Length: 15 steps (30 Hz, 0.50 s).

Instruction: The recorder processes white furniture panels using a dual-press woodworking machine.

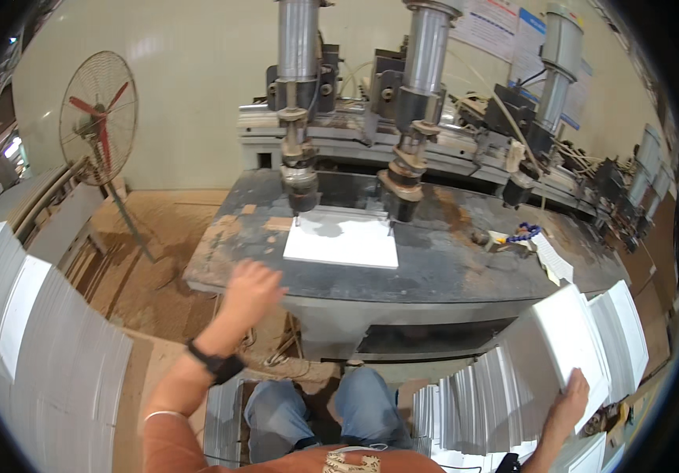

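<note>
Machinery fills the far side: a drill press [402, 102] with three upright heads over a dark steel table [450, 276]. Stacks of white panels [48, 363] stand on edge at both sides, probably to keep them within reach. One white panel [342, 240] lies flat near the table's far edge, under two heads. The right hand [570, 404] grips a stacked panel [572, 343], fingers wrapped over its edge. The left hand [251, 290] hovers at the table's near edge, empty, fingers loosely curled.

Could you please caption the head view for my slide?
Left hand raised near a white panel under the drill heads; right hand grips another white panel from the stack.
</note>
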Each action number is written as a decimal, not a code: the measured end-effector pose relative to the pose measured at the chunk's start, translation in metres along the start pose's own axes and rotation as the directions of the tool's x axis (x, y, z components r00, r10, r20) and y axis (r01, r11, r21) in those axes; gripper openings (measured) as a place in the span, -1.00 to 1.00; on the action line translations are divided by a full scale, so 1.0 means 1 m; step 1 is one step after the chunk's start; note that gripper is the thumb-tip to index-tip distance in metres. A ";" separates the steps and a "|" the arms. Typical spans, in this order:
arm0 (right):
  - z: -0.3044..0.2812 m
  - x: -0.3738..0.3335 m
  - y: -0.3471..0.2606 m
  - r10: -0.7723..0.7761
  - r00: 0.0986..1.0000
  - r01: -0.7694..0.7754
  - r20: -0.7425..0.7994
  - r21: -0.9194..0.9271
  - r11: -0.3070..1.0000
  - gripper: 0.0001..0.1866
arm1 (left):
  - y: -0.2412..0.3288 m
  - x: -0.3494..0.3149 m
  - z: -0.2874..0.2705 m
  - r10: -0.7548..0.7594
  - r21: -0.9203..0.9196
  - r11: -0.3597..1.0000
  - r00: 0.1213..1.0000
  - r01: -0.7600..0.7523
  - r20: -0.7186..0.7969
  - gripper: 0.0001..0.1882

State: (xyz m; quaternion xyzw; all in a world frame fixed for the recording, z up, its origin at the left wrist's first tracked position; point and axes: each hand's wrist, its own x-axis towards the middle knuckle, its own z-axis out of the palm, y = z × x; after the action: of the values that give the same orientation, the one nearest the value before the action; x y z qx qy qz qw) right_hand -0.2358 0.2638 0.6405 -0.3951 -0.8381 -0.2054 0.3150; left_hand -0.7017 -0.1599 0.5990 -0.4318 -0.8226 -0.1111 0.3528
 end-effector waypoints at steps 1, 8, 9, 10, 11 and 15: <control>-0.002 0.001 -0.016 -0.065 0.995 0.068 -0.079 0.041 0.997 -0.68 | 0.019 0.028 0.029 -0.026 -0.066 0.997 0.994 0.034 0.108 -0.69; -0.016 0.059 -0.154 -0.508 0.840 0.541 -0.191 0.357 0.761 -0.65 | 0.061 0.059 0.190 -0.281 -0.163 0.942 0.955 0.294 0.097 -0.36; -0.009 0.071 -0.176 -0.539 0.811 0.580 -0.229 0.437 0.687 -0.66 | 0.069 0.053 0.184 -0.298 -0.111 0.945 0.951 0.306 0.084 -0.29; 0.005 0.080 -0.193 -0.559 0.795 0.592 -0.238 0.508 0.626 -0.64 | 0.077 0.049 0.164 -0.242 -0.167 0.950 0.959 0.265 0.150 -0.28; 0.021 0.088 -0.215 -0.577 0.776 0.597 -0.255 0.593 0.540 -0.62 | 0.080 0.035 0.145 -0.200 -0.208 0.952 0.970 0.226 0.140 -0.33; 0.100 0.093 -0.303 -0.636 0.714 0.606 -0.292 0.713 0.353 -0.69 | 0.074 -0.041 0.078 -0.080 -0.249 0.961 0.981 0.122 0.174 -0.64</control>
State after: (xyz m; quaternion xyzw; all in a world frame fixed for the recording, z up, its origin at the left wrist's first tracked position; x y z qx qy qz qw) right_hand -0.5575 0.1902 0.6043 0.1220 -0.9313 0.0757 0.3348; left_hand -0.6651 -0.1032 0.5053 -0.4390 -0.8481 -0.1998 0.2191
